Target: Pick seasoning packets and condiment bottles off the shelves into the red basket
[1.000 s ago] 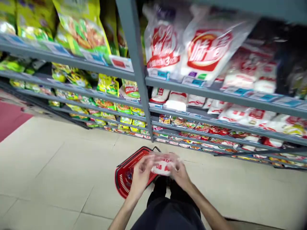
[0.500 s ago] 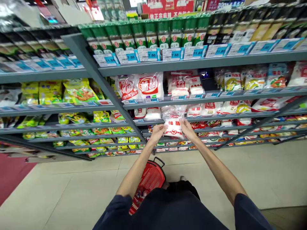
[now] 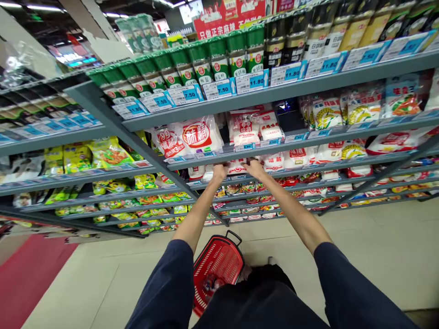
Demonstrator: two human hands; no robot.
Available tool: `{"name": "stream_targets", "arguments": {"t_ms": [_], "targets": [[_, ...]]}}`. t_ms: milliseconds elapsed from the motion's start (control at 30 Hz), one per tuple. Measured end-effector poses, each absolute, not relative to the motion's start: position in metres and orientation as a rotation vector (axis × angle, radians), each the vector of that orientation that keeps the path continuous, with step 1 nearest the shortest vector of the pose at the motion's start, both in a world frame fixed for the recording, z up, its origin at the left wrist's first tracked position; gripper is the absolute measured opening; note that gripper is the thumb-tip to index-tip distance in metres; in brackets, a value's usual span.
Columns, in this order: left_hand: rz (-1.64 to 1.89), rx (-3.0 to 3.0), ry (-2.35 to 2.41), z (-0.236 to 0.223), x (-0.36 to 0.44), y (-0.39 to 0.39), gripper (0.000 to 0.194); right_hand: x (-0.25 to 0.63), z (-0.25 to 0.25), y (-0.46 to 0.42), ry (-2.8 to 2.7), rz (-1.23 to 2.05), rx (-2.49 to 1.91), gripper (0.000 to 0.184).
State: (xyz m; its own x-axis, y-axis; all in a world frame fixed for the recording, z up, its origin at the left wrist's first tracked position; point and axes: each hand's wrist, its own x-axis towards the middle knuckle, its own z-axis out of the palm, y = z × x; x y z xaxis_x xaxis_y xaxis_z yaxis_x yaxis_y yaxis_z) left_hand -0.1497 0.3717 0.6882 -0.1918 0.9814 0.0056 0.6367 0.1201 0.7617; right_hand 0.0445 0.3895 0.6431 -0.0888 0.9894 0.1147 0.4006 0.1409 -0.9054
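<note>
Both my arms reach out to a grey store shelf point(image 3: 240, 157). My left hand point(image 3: 219, 172) and my right hand point(image 3: 255, 168) hold a white bag with red print point(image 3: 236, 166) between them, pushed in on the shelf under the row of larger white bags point(image 3: 202, 135). Most of the bag is hidden behind the shelf edge and my fingers, which curl round its sides. Similar white bags point(image 3: 295, 159) lie to its right on the same shelf.
A red shopping basket point(image 3: 219, 265) stands on the tiled floor by my legs. Green-lidded jars point(image 3: 219, 59) with price tags line the top shelf. Yellow-green packets point(image 3: 109, 153) fill the left bay. A red mat point(image 3: 30, 274) lies at the left.
My hands lifted the white bag up from above the basket to the shelf and pushed it in among the other bags. The view tilted upward.
</note>
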Motion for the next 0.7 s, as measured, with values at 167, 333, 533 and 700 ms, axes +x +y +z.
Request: {"name": "stream_targets", "arguments": {"t_ms": [167,333,533,700], "targets": [[0.878,1.763,1.994,0.668,-0.139,0.331,0.027,0.042,0.624,0.356,-1.728,0.709,-1.389,0.048],[0.617,2.339,1.721,0.661,-0.147,0.329,0.038,0.05,0.632,0.344,-2.105,0.33,-1.228,0.046],[0.823,2.323,1.546,0.663,-0.142,0.302,0.041,0.036,0.617,0.28,-1.994,0.356,-1.227,0.051],[0.921,1.776,1.567,0.599,-0.165,0.141,0.031,0.063,0.517,0.102,-1.964,0.855,-1.594,0.046]]}}
